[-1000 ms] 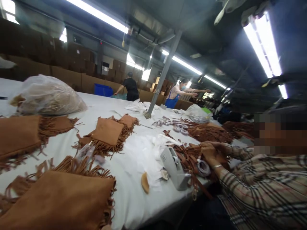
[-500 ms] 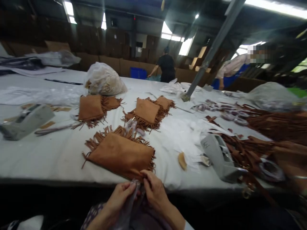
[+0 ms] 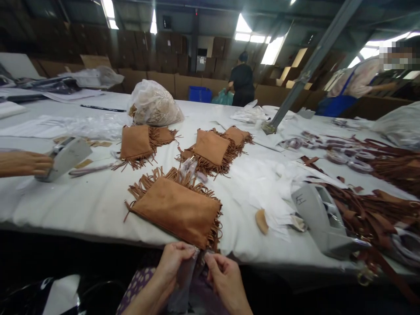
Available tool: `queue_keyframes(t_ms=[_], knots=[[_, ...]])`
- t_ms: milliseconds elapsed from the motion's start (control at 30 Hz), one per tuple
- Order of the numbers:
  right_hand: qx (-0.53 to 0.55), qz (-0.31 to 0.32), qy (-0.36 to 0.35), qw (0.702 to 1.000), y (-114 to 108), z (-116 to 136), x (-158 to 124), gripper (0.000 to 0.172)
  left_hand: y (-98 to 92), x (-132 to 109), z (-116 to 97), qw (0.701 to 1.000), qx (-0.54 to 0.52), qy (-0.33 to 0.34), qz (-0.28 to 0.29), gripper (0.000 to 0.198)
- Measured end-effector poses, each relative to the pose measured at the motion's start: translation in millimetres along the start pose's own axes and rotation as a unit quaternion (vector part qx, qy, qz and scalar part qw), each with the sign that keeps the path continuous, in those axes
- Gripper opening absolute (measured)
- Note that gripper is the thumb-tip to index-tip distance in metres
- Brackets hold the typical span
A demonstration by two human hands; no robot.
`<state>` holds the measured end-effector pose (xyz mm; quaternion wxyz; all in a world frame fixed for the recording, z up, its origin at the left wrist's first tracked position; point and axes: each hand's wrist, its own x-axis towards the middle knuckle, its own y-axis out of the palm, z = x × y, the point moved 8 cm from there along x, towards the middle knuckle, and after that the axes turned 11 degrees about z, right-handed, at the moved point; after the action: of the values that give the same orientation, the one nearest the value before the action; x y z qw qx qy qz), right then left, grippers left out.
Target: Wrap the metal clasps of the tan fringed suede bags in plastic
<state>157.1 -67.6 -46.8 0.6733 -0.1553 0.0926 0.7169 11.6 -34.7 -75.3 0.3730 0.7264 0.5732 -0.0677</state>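
Observation:
A clear plastic bag (image 3: 185, 280) hangs below the table edge between my two hands. My left hand (image 3: 172, 267) pinches its top edge, and my right hand (image 3: 225, 278) pinches the other side of the opening. Just above them, a large tan fringed pouch (image 3: 177, 208) lies flat at the table's front edge, its lower right corner close to my fingertips. Smaller fringed pouches lie behind it, one group in the middle (image 3: 211, 146) and another to the left (image 3: 135, 142).
Another person's hand (image 3: 26, 164) touches a grey tape dispenser (image 3: 68, 155) at left. A second dispenser (image 3: 320, 218) stands right, beside brown straps (image 3: 377, 210). A stuffed plastic bag (image 3: 155, 105) and a slanted metal post (image 3: 298, 83) stand farther back. Two people are beyond the table.
My right hand has come away from the large pouch's corner to the plastic, and my hands are slightly farther apart. Another person's hand has appeared at the left dispenser. The view has shifted.

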Motion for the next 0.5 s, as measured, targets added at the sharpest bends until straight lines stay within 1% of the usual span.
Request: queue_keyframes(t_ms=[67, 100, 133, 233, 300, 400, 467, 500], knots=[[0.061, 0.055, 0.044, 0.996, 19, -13, 2, 0.051, -0.9, 1, -1, 1.000, 0.012, 0.008, -0.009, 0.021], [0.096, 0.062, 0.056, 0.992, 26, -16, 4, 0.052, -1.4, 2, -1, 1.000, 0.018, 0.011, -0.013, 0.023], [0.133, 0.056, 0.064, 0.988, 30, -19, 6, 0.051, -1.7, 2, -2, 0.999, 0.025, 0.016, -0.016, 0.026], [0.235, 0.011, 0.075, 0.969, 34, -25, 10, 0.050, -1.4, -1, -8, 0.998, 0.049, 0.044, -0.005, 0.034], [0.274, -0.014, 0.077, 0.958, 35, -28, 11, 0.050, -0.7, -8, -11, 0.996, 0.066, 0.051, 0.013, 0.041], [0.272, -0.038, 0.067, 0.959, 34, -29, 11, 0.049, 6.6, -17, -6, 0.994, 0.078, 0.005, 0.072, 0.050], [0.233, -0.050, 0.052, 0.970, 31, -27, 13, 0.050, 14.7, -20, -2, 0.990, 0.075, -0.020, 0.115, 0.053], [0.205, -0.058, 0.042, 0.976, 29, -24, 14, 0.051, 17.2, -19, -1, 0.990, 0.068, -0.024, 0.121, 0.052]])
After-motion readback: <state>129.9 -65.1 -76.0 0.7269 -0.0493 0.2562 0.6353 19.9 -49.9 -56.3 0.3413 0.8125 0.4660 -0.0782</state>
